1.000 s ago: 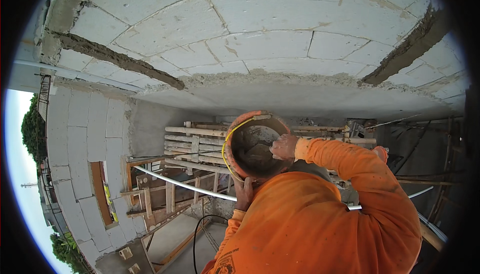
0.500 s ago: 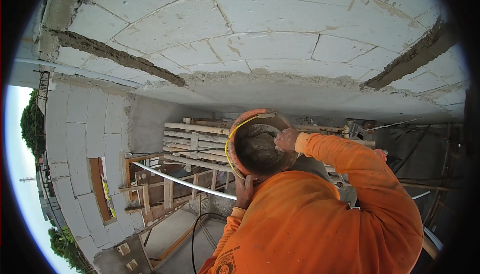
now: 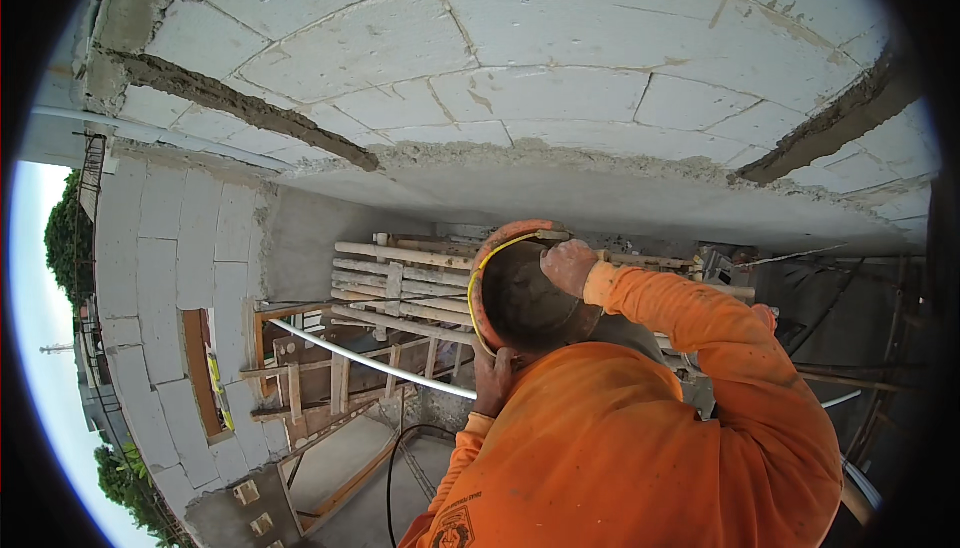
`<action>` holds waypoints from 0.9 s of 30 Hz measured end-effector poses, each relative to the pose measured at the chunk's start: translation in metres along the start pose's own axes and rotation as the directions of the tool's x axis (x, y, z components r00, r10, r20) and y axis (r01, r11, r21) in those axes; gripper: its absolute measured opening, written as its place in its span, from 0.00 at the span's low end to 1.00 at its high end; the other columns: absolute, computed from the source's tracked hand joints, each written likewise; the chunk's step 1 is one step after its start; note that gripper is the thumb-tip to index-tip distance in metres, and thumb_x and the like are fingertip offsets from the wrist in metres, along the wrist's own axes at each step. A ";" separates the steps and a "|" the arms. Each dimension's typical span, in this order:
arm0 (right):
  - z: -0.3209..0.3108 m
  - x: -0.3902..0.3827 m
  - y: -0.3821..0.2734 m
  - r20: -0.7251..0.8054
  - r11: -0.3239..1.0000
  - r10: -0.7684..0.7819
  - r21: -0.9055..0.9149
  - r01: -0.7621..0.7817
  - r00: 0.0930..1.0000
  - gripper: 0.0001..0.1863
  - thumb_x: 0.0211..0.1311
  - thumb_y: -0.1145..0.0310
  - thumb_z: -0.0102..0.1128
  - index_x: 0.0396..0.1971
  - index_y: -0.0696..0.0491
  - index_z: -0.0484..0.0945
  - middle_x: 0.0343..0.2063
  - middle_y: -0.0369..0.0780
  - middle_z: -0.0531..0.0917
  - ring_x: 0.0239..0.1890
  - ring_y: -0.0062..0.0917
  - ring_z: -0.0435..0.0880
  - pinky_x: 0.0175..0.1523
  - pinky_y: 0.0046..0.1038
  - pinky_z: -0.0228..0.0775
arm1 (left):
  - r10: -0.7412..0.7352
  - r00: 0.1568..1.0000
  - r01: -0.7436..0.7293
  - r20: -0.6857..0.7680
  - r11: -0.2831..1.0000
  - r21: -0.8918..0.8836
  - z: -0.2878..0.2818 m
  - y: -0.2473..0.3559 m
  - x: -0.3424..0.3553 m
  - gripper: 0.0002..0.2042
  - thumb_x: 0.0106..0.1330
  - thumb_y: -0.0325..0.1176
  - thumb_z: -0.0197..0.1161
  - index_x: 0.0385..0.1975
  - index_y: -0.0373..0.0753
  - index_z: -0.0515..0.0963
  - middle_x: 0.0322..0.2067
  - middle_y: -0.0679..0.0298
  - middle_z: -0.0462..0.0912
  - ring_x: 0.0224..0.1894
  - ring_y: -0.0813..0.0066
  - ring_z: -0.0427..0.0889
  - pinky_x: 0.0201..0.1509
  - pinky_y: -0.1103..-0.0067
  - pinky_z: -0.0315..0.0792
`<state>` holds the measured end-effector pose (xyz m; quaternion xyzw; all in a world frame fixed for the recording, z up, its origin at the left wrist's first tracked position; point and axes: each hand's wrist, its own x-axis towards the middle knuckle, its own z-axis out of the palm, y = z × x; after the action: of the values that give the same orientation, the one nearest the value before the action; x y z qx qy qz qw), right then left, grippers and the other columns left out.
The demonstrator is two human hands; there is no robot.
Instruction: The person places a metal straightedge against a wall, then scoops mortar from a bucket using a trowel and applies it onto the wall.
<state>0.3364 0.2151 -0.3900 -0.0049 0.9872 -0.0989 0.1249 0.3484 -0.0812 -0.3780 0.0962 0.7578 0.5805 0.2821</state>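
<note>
A reddish-orange bucket [image 3: 486,308] with a yellow handle along its rim sits in front of my chest, its mouth facing up toward me. Its inside is dark and coated with grey, mortar-like residue. At the bucket's near left rim, my left hand [image 3: 492,380] is closed on the edge. My right hand [image 3: 568,266] is closed in a fist over the far right part of the mouth. Whatever those fingers hold, if anything, is hidden. Both arms wear orange sleeves.
A slatted platform of wooden poles [image 3: 400,293] lies beyond and left of the bucket. A pale block wall [image 3: 560,98] with grey mortar bands rises ahead. A white pipe [image 3: 370,363] crosses at the left, above timber framing [image 3: 340,388]. A black cable [image 3: 392,478] hangs nearby.
My right hand has risen from inside the bucket toward its far rim. A grey mass seen in the bucket no longer shows. The bucket appears slightly farther right; my left hand stays at its rim.
</note>
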 end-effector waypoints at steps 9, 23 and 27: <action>-0.014 -0.047 -0.044 -0.043 0.967 -0.248 0.042 0.250 0.968 0.09 0.61 0.70 0.59 0.30 0.52 0.88 0.30 0.43 0.90 0.37 0.37 0.91 0.45 0.39 0.82 | -0.074 0.994 0.058 -0.075 0.978 -0.199 0.003 0.005 -0.006 0.24 0.68 0.27 0.56 0.63 0.30 0.60 0.49 0.55 0.76 0.40 0.75 0.77 0.42 0.78 0.78; 0.027 -0.015 -0.001 0.283 0.993 -0.107 0.078 0.089 0.953 0.15 0.67 0.61 0.59 0.38 0.55 0.89 0.39 0.48 0.90 0.45 0.44 0.90 0.51 0.44 0.82 | -0.066 0.995 0.041 -0.079 0.957 -0.288 0.006 0.017 -0.018 0.17 0.69 0.29 0.57 0.54 0.29 0.66 0.44 0.57 0.78 0.43 0.70 0.77 0.48 0.75 0.75; 0.016 -0.025 -0.017 0.415 0.971 -0.200 0.204 0.123 0.887 0.20 0.70 0.55 0.58 0.40 0.59 0.88 0.44 0.51 0.88 0.49 0.47 0.88 0.56 0.47 0.79 | -0.052 0.996 0.038 -0.076 0.985 -0.171 0.000 0.013 -0.021 0.16 0.68 0.29 0.57 0.53 0.27 0.69 0.45 0.55 0.77 0.45 0.67 0.76 0.50 0.73 0.74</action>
<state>0.3640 0.1964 -0.3959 -0.0985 0.9185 -0.1904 0.3322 0.3635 -0.0870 -0.3593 0.0313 0.7186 0.6395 0.2716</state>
